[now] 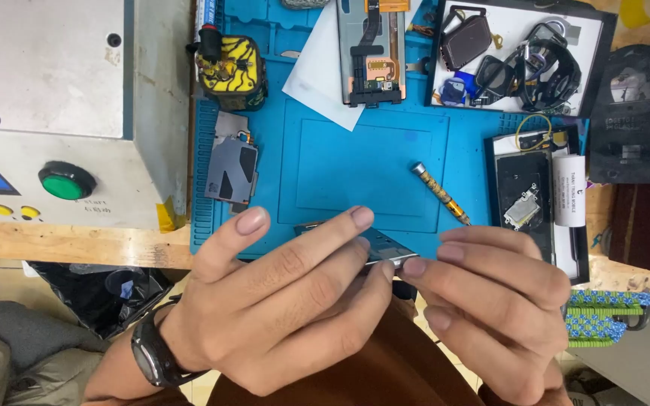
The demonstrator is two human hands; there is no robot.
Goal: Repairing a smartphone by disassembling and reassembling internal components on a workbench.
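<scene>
- Head view, nearest the wearer: the left hand (280,301), a dark watch (156,353) on its wrist, was curled with thumb and fingers pinched on a thin, flat, dark part (385,246) with a pale metal edge, held in the air just over the near edge of the blue work mat (370,165).
- The right hand (490,301) was closed likewise, its fingertips meeting the left hand's at the right end of that part, so both hands gripped it together.
- The step in hand looked like separating or peeling something at that end; I judged it called for a fine fingertip grip and a steady, gentle pull, lest the thin piece bend.
- On the mat just beyond the right hand lay a small screwdriver (441,194) with an amber handle.
- Toward the mat's left side rested a grey metal shield plate (233,167); past it stood a yellow and black tool (231,69).
- At the mat's far edge sat an opened phone frame (370,53) on white paper; right of that, a tray (592,68) of dark loose parts.
- Off the mat's left stood a grey machine (54,113) with a green button (67,180).
- Hidden: most of the held part lay under the fingers, so its kind was unclear; whether anything had come loose could not be told.
</scene>
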